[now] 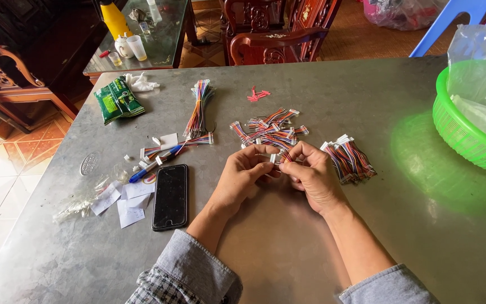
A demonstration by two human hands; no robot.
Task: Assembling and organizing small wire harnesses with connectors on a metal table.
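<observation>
My left hand and my right hand meet over the middle of a grey metal table. Together they pinch a short multicoloured wire harness with a white connector between the fingertips. Just beyond the hands lies a loose pile of similar harnesses. A neat stack of the same harnesses rests right of my right hand. A long tied bundle of coloured wires lies further left.
A black phone lies face up left of my left hand, with a blue pen, paper slips and white connectors around it. A green packet sits at the far left. A green plastic basket holding clear bags stands at the right edge.
</observation>
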